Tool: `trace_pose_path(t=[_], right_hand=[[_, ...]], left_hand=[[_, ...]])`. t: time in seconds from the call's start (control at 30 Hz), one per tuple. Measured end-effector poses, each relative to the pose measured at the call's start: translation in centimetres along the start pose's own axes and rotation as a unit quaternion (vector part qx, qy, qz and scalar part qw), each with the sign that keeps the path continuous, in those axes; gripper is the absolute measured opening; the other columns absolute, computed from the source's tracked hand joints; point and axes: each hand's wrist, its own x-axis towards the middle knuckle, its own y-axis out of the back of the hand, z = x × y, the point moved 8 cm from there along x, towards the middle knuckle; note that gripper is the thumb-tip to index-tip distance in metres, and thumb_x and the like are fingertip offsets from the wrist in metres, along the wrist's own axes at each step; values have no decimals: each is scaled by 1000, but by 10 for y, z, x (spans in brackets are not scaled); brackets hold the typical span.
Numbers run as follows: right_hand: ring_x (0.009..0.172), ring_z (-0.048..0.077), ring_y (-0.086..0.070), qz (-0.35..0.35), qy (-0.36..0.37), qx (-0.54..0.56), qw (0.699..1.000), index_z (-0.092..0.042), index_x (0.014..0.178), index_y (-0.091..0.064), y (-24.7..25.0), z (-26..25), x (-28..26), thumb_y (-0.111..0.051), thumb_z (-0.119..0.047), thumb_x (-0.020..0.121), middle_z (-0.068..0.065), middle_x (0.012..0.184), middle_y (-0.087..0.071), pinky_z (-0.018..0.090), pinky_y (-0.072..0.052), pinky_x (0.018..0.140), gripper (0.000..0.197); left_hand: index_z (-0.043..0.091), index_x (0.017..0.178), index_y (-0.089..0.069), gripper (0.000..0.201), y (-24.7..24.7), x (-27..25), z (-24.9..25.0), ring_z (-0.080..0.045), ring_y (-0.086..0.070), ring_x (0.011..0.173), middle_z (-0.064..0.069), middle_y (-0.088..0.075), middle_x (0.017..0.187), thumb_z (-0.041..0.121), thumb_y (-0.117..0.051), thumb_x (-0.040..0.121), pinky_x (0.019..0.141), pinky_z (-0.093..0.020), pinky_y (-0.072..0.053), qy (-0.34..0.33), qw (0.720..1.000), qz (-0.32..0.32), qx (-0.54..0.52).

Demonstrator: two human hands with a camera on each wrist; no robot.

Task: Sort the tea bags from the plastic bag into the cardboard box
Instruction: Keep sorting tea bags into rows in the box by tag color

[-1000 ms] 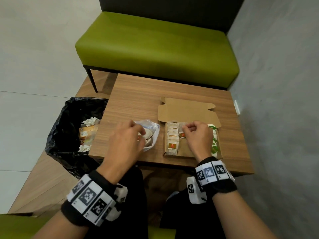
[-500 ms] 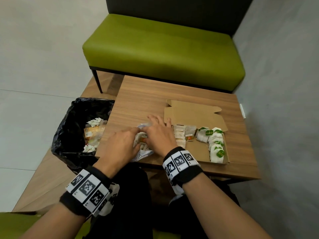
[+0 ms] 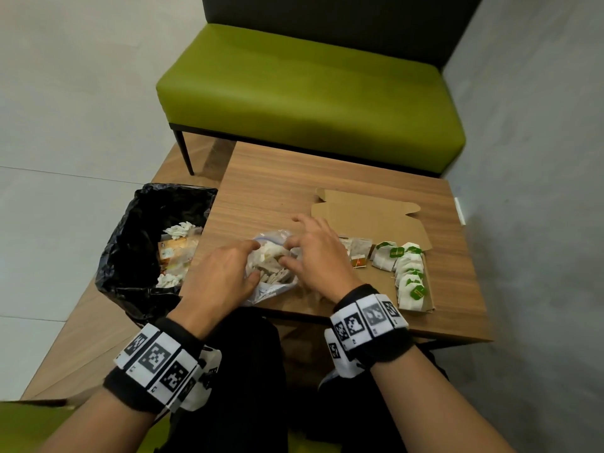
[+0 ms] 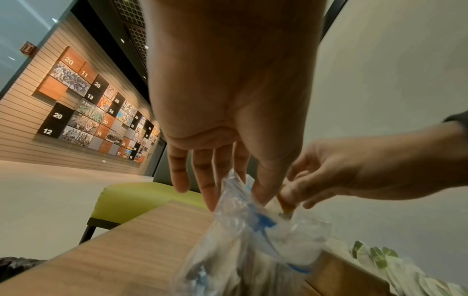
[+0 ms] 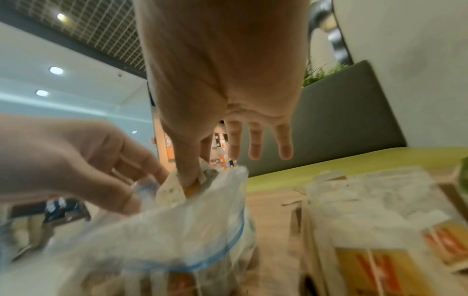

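Observation:
A clear plastic bag (image 3: pixel 271 289) (image 4: pixel 253 240) with a blue zip strip lies near the table's front edge with tea bags inside. My left hand (image 3: pixel 253 266) (image 4: pixel 235 200) pinches the bag's rim between thumb and forefinger. My right hand (image 3: pixel 287 255) (image 5: pixel 195 170) reaches into the bag's mouth and pinches a tea bag (image 5: pixel 172 192) with an orange tag; its other fingers are spread. To the right lies the open cardboard box (image 3: pixel 376 279). It holds orange-tagged tea bags (image 3: pixel 358 256) on its left and a column of green-tagged tea bags (image 3: pixel 408 273) on its right.
A bin lined with a black bag (image 3: pixel 147 243) stands left of the wooden table (image 3: pixel 277 191), with wrappers inside. A green bench (image 3: pixel 310 93) is behind the table and a grey wall on the right. The box lid (image 3: pixel 359 214) lies flat behind the box.
My right hand left the box and moved left into the plastic bag's mouth, where it has taken hold of a tea bag. My left hand stayed on the bag.

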Motion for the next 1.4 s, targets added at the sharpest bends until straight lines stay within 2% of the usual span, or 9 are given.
trace_pose_path(t=[0.17, 0.3, 0.47, 0.7, 0.8, 0.97, 1.13, 1.27, 1.4], right_hand=[[87, 10, -60, 86, -69, 258, 960, -22, 90, -74, 34, 31, -32, -76, -31, 85, -4, 95, -67, 27, -49, 77, 10], [72, 13, -65, 118, -106, 434, 887, -17, 88, -75, 43, 49, -67, -78, -21, 84, 3, 80, -74, 32, -54, 68, 6], [76, 16, -72, 107, -115, 551, 820, -11, 109, -71, 31, 50, -93, -78, -19, 76, 5, 88, -78, 28, -57, 70, 35], [78, 15, -61, 100, -101, 453, 880, -38, 92, -78, 36, 73, -118, -80, -15, 81, 9, 87, -72, 35, -54, 73, 26], [74, 12, -66, 59, -96, 456, 883, -28, 87, -79, 30, 73, -123, -81, -13, 80, 3, 82, -75, 28, -54, 69, 16], [78, 18, -72, 137, -136, 518, 833, -16, 87, -77, 30, 92, -133, -80, -20, 73, 8, 85, -77, 30, -58, 73, 15], [70, 8, -61, 108, -149, 403, 896, -24, 80, -76, 28, 105, -130, -83, -18, 78, -10, 73, -72, 24, -52, 65, 9], [70, 11, -61, 154, -214, 387, 883, -24, 74, -74, 31, 138, -119, -81, -18, 81, -6, 71, -69, 35, -57, 61, 12], [74, 18, -64, 170, -287, 363, 870, -16, 85, -74, 23, 166, -94, -77, -19, 86, 0, 79, -63, 41, -62, 56, 5]], left_hand=[[25, 128, -58, 42, 15, -13, 15, -24, -59, 121, -1, -48, 150, 36, -67, 88, 94, -39, -51, -18, 999, 27, -20], [25, 113, -65, 29, 26, -27, 50, 5, -58, 90, 18, -64, 105, 39, -69, 88, 75, -8, -40, -46, 979, 59, -192], [20, 104, -72, 13, 0, -32, 84, -9, -71, 82, 5, -75, 88, 25, -64, 95, 79, -36, -58, -57, 911, -25, -408], [18, 87, -71, 14, -18, -31, 102, -24, -67, 77, -6, -70, 79, 26, -62, 94, 75, -52, -53, -117, 930, -111, -331], [16, 91, -69, 14, -25, -31, 108, -23, -66, 77, -5, -70, 80, 28, -61, 93, 74, -50, -53, -136, 930, -129, -316], [16, 95, -68, 12, -37, -31, 114, -26, -65, 79, -7, -68, 84, 28, -66, 91, 76, -49, -54, -120, 918, -107, -363], [18, 96, -67, 17, -53, -27, 119, -17, -63, 77, -2, -68, 85, 34, -62, 93, 70, -38, -53, -136, 936, -120, -301], [22, 114, -65, 22, -65, -20, 114, -9, -65, 82, 8, -68, 93, 33, -60, 95, 78, -30, -55, -90, 952, -109, -270], [22, 137, -53, 45, -85, -24, 117, -16, -59, 109, 0, -58, 123, 38, -57, 96, 95, -31, -48, -122, 975, -146, -112]])
